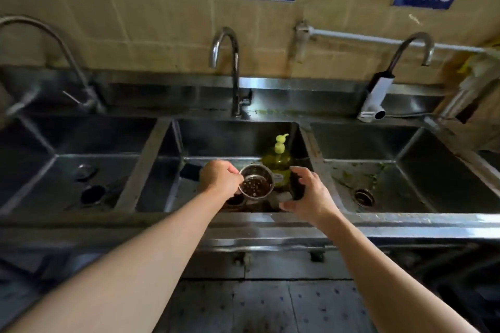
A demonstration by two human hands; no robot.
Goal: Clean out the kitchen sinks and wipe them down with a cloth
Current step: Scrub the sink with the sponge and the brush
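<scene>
Two hands over the middle sink (173, 149), both reaching in past its front rim. Left hand (220, 178) pinches the near-left rim of a small steel strainer basket (256, 180), fingers curled over the lip. The basket is lifted, tilted slightly toward the camera, with dark debris in its perforated bottom. Right hand (311, 194) grips a dark object (296, 184), thumb low and fingers curled over its top; cannot tell what it is, possibly a sponge or scouring pad.

Key relation: the strainer basket sits between the two hands, touching the left, just beside the right. The left hand is the one in charge of it. Basket mouth faces up and a little toward the person; it has no long axis to speak of, being round. The open drain hole (235, 200) appears just below and toward the near-left of the basket, partly hidden by the left wrist.

Behind the basket, toward the back right corner of the middle sink: a yellow-green pump bottle of dish soap (280, 159), upright. A dark patch lies on the basin floor to the left of the left hand; unclear.

Outward: right sink (433, 149) has green scraps across its floor and a drain (364, 197) near its front left. Left sink (32, 143) shows two drain openings. Three gooseneck taps along the back edge; the middle tap (232, 67) stands directly beyond the basket.

Judgement: emptying the strainer is in hand; wiping is not yet begun.
</scene>
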